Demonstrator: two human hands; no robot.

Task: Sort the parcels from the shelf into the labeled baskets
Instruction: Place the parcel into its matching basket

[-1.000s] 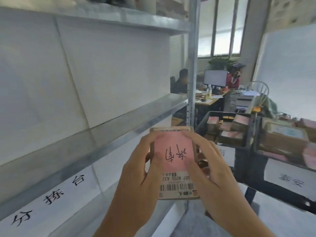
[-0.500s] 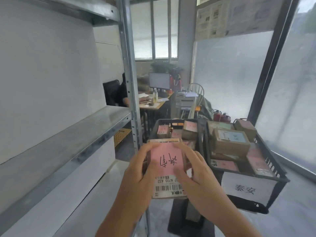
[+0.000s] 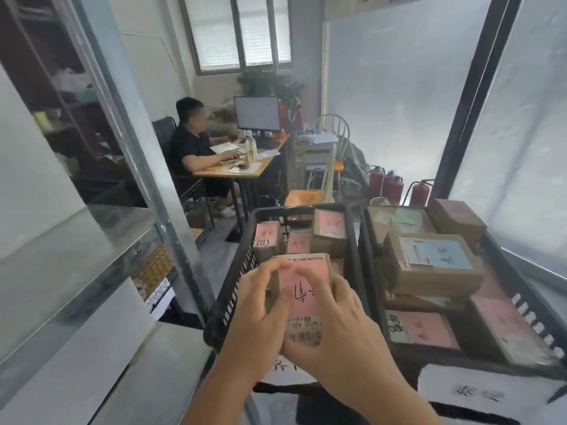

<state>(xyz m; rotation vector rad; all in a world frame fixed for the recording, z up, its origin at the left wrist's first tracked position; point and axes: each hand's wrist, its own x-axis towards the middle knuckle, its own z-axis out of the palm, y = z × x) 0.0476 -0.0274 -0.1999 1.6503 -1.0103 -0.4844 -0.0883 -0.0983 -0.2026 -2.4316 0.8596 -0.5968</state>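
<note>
Now parcel upright-ish — long axis away, over basket.

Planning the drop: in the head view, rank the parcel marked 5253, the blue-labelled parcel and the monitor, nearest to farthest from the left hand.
1. Parcel marked 5253, in the left basket just beyond the left hand.
2. Blue-labelled parcel, right basket.
3. Monitor, on the far desk.

Bright daylight from rear window, hazy glare at right, motion blur, edges bowed.
</note>
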